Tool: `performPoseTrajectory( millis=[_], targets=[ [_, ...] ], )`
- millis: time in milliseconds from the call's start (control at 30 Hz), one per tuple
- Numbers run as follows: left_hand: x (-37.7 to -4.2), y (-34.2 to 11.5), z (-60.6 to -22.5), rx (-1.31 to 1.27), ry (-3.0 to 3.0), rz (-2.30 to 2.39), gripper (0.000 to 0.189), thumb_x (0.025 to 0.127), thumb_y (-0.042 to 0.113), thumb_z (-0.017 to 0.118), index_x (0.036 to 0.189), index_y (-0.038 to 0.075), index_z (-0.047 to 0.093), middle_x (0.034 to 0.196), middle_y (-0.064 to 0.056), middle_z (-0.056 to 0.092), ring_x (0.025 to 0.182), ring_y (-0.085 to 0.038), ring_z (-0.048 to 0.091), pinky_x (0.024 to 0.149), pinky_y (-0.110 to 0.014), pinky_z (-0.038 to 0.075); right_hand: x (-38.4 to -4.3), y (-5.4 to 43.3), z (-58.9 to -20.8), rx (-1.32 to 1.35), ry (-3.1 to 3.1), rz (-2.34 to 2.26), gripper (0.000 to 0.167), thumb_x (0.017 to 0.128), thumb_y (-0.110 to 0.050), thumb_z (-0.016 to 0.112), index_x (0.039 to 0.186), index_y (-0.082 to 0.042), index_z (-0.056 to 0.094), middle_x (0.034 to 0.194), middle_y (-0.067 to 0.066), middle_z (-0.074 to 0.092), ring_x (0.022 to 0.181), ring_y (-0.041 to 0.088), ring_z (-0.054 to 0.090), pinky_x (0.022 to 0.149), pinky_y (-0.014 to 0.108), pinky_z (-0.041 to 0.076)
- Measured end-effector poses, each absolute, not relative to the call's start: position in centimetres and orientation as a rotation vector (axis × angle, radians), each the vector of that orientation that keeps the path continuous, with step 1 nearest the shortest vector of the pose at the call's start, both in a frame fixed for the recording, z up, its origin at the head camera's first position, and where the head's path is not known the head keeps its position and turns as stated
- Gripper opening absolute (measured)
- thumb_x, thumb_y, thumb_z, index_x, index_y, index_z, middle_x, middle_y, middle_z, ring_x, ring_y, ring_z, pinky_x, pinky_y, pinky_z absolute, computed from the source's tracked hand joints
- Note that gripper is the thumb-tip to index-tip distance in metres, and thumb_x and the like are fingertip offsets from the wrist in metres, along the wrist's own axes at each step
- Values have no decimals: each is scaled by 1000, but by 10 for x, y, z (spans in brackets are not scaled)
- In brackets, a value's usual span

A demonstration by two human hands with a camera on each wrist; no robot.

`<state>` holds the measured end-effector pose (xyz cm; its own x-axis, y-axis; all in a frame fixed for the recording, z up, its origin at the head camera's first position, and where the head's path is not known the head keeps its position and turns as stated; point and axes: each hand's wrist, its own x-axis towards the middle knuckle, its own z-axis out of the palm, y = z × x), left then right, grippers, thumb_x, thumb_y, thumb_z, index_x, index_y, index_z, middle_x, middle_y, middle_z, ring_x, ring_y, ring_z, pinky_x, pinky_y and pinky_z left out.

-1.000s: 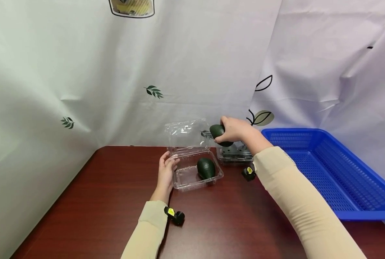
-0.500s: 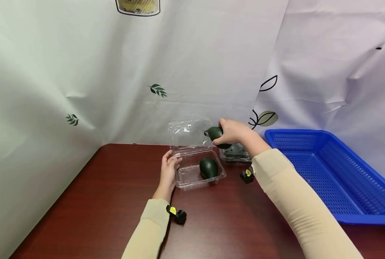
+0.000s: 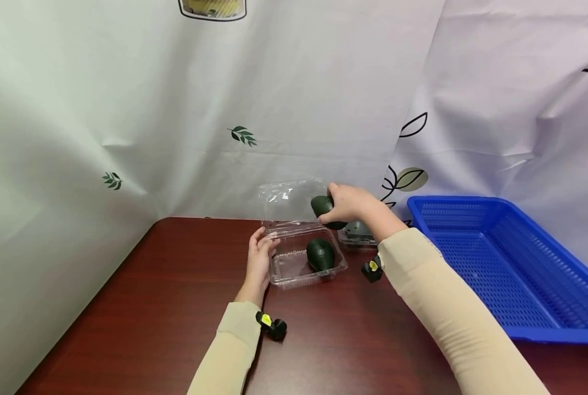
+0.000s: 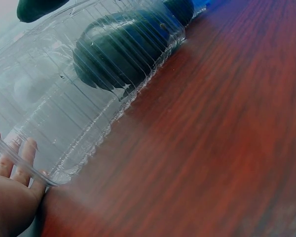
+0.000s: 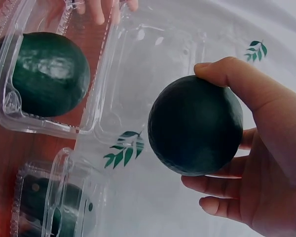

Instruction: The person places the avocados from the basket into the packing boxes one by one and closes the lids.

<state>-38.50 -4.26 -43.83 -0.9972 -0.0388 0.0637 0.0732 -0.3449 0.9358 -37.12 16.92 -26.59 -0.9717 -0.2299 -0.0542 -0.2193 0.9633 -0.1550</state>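
Observation:
My right hand (image 3: 348, 204) grips a dark green avocado (image 5: 195, 126), raised above the back right of an open clear plastic clamshell container (image 3: 290, 281). Thumb and fingers lie around the fruit, clear of the container. In the container's right half rests another avocado (image 3: 320, 255); the left half holds nothing. The transparent lid (image 3: 291, 200) stands up at the back, partly behind the held fruit. My left hand (image 3: 259, 263) holds the container by its left rim near the hinge; in the left wrist view its fingers (image 4: 23, 170) show through the plastic.
A second clear container (image 3: 359, 240) with dark green fruit inside stands behind my right wrist, partly hidden. At the right is a large blue plastic basket (image 3: 471, 263). A white printed cloth (image 3: 185, 109) hangs behind the brown table (image 3: 165, 307).
My right hand has moved a little left and lower with the avocado, closer to the open container. The left hand keeps its place at the rim. The head view has shifted slightly.

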Motion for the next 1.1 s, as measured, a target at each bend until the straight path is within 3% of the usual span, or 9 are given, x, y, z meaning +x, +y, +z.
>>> performPoseTrajectory(
  millis=[867, 1100],
  targets=[
    [-384, -43, -441, -87, -1764, -2502, 39, 98, 6, 39, 137, 7, 33, 118, -16, 54, 99, -18, 61, 87, -35, 38, -369, 158, -273, -336, 3029, -244, 69, 75, -50, 65, 123, -7, 41, 102, 10, 56, 85, 24, 55, 73, 40, 45],
    [-384, -42, -440, -56, -1769, -2508, 38, 98, 5, 38, 135, 8, 34, 118, -15, 54, 98, -17, 61, 85, -34, 37, -369, 155, -275, -324, 3037, -238, 78, 75, -53, 64, 130, -5, 38, 106, 10, 55, 88, 24, 55, 75, 40, 44]
  ],
)
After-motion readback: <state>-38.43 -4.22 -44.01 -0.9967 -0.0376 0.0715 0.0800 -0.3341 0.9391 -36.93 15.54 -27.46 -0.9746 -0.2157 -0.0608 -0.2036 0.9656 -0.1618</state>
